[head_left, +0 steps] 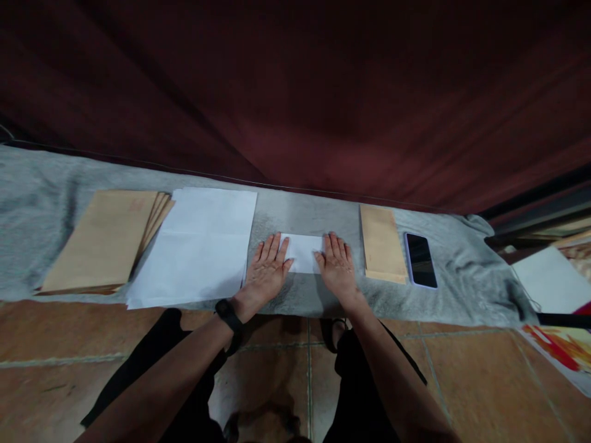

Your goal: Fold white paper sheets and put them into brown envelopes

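A small white folded sheet of paper (305,253) lies on the grey cloth in front of me. My left hand (268,266) rests flat on its left end, fingers stretched out and thumb pointing inward. On its right end lies my right hand (338,261), also flat with the fingers extended. Close to my left hand is a stack of large white paper sheets (203,240), with a crease across the top one. To the right of my right hand sits a brown envelope (382,243).
Several large brown envelopes (104,237) are fanned in a pile at the left. A phone (420,260) with a dark screen lies right of the single envelope. The narrow bench's grey cloth (471,271) is wrinkled at the right. A dark red curtain (295,111) hangs behind.
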The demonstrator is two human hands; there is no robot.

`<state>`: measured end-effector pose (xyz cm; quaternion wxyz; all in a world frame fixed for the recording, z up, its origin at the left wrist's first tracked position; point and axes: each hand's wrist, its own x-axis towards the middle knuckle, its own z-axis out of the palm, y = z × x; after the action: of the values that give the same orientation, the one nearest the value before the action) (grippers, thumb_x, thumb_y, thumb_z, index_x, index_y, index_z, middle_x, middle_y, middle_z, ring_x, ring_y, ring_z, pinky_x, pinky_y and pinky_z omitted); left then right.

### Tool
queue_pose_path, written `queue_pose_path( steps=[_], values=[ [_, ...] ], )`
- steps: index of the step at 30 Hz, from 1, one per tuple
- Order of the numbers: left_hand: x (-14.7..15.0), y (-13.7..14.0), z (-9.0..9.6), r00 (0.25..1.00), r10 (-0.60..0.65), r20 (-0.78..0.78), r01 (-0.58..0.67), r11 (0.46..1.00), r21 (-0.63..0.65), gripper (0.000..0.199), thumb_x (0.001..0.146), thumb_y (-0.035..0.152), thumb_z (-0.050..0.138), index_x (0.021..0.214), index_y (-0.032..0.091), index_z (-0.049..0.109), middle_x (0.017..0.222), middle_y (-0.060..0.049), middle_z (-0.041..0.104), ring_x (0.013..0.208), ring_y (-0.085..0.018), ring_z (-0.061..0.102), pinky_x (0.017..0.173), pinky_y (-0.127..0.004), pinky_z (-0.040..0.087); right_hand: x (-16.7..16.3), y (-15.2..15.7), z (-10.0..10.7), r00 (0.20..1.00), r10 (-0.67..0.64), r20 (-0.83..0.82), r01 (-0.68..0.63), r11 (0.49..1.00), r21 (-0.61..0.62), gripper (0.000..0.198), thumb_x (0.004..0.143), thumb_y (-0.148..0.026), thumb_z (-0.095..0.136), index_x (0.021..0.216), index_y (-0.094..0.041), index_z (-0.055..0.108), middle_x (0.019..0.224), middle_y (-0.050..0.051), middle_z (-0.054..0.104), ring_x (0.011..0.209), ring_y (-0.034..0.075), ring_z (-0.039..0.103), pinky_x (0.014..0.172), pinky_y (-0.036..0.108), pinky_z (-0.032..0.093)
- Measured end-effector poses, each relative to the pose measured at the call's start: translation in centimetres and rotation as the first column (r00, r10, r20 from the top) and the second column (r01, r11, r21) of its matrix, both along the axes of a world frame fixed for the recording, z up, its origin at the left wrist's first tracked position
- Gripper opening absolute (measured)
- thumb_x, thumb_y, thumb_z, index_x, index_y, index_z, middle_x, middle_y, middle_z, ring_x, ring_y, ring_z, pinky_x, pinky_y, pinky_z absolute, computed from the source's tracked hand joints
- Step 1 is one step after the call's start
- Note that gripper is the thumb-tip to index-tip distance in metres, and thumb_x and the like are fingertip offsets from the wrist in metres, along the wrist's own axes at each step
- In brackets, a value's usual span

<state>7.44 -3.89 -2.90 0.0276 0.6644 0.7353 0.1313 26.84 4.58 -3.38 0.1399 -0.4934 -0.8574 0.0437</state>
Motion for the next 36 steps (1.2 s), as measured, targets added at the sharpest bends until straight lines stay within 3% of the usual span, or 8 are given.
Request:
queue_pose_path(
  steps=[7, 15, 22, 25, 28, 32, 34, 36],
  values=[
    [0.2, 0.0, -0.1, 1.000, 0.011, -0.020, -0.010, 1.000, 0.006, 0.061, 0.106, 0.038, 0.038, 0.160, 0.010, 0.038, 0.168, -0.018, 0.031, 0.157, -0.033, 0.028, 0.128, -0.054, 0.023, 0.7, 0.9, 1.5, 0.982, -0.172, -0.077, 0.165, 0.982, -0.090, 0.043, 0.102, -0.034, 0.049, 0.139, -0.013, 0.059, 0.133, 0.019, 0.066, 0.117, 0.030, 0.061, 0.101, 0.043, 0.047],
    [0.1, -0.1, -0.1, 0.999, 0.006, -0.054, -0.006, 1.000, 0.008, 0.060, 0.107, 0.038, 0.034, 0.160, 0.010, 0.037, 0.168, -0.018, 0.032, 0.158, -0.033, 0.027, 0.128, -0.054, 0.023, 0.5, 1.5, 2.4, 0.937, -0.327, -0.121, 0.260, 0.888, -0.380, 0.029, 0.098, -0.035, 0.058, 0.122, -0.021, 0.066, 0.103, 0.008, 0.076, 0.096, 0.023, 0.072, 0.081, 0.029, 0.050],
    [0.3, 0.0, 0.5, 1.000, 0.008, -0.006, -0.008, 1.000, -0.003, 0.059, 0.106, 0.036, 0.038, 0.157, 0.008, 0.041, 0.167, -0.019, 0.033, 0.157, -0.035, 0.028, 0.128, -0.055, 0.022, 1.1, 2.7, 1.6, 0.918, -0.294, -0.266, 0.136, 0.864, -0.485, 0.020, 0.089, -0.036, 0.063, 0.074, -0.023, 0.061, 0.071, 0.000, 0.067, 0.071, 0.019, 0.063, 0.064, 0.027, 0.042],
    [0.0, 0.5, 1.0, 0.990, 0.035, 0.137, -0.036, 0.999, 0.006, 0.061, 0.105, 0.036, 0.041, 0.157, 0.005, 0.039, 0.164, -0.022, 0.040, 0.156, -0.035, 0.031, 0.128, -0.054, 0.025, 1.3, 3.2, 1.1, 0.841, -0.294, -0.455, 0.006, 0.845, -0.535, 0.020, 0.083, -0.035, 0.062, 0.068, -0.024, 0.055, 0.065, -0.003, 0.062, 0.065, 0.017, 0.058, 0.062, 0.027, 0.042],
    [-0.7, 1.6, 1.3, 0.890, 0.075, 0.450, -0.108, 0.993, 0.049, 0.076, 0.100, 0.041, 0.054, 0.162, 0.006, 0.027, 0.155, -0.024, 0.051, 0.147, -0.035, 0.047, 0.121, -0.052, 0.039, 1.3, 3.6, 1.2, 0.694, -0.305, -0.652, -0.159, 0.819, -0.552, 0.018, 0.081, -0.041, 0.061, 0.076, -0.024, 0.057, 0.071, -0.002, 0.065, 0.069, 0.017, 0.059, 0.066, 0.028, 0.047],
    [-2.0, 2.6, 1.9, 0.534, 0.031, 0.845, -0.206, 0.974, 0.094, 0.097, 0.094, 0.036, 0.065, 0.166, 0.013, 0.006, 0.125, -0.015, 0.074, 0.114, -0.025, 0.072, 0.100, -0.044, 0.057, 1.1, 3.3, 2.3, 0.536, -0.254, -0.805, -0.253, 0.861, -0.440, 0.022, 0.083, -0.046, 0.064, 0.086, -0.024, 0.061, 0.080, 0.000, 0.070, 0.077, 0.018, 0.063, 0.073, 0.030, 0.051],
    [-2.6, 2.7, 2.5, 0.462, -0.030, 0.886, -0.157, 0.981, 0.116, 0.079, 0.093, 0.035, 0.067, 0.161, 0.016, 0.032, 0.111, -0.009, 0.079, 0.102, -0.023, 0.075, 0.095, -0.040, 0.059, 1.1, 2.9, 3.0, 0.531, -0.216, -0.820, -0.246, 0.886, -0.392, 0.020, 0.084, -0.044, 0.066, 0.087, -0.025, 0.062, 0.082, 0.000, 0.071, 0.080, 0.019, 0.066, 0.077, 0.031, 0.052],
    [-3.0, 2.4, 3.2, 0.517, -0.116, 0.848, -0.077, 0.980, 0.181, 0.047, 0.093, 0.034, 0.066, 0.137, 0.019, 0.064, 0.110, -0.008, 0.080, 0.103, -0.023, 0.075, 0.097, -0.040, 0.058, 1.4, 2.6, 3.5, 0.562, -0.152, -0.813, -0.274, 0.893, -0.357, 0.014, 0.086, -0.039, 0.065, 0.087, -0.025, 0.063, 0.090, 0.002, 0.075, 0.092, 0.021, 0.070, 0.088, 0.034, 0.053]
  ],
)
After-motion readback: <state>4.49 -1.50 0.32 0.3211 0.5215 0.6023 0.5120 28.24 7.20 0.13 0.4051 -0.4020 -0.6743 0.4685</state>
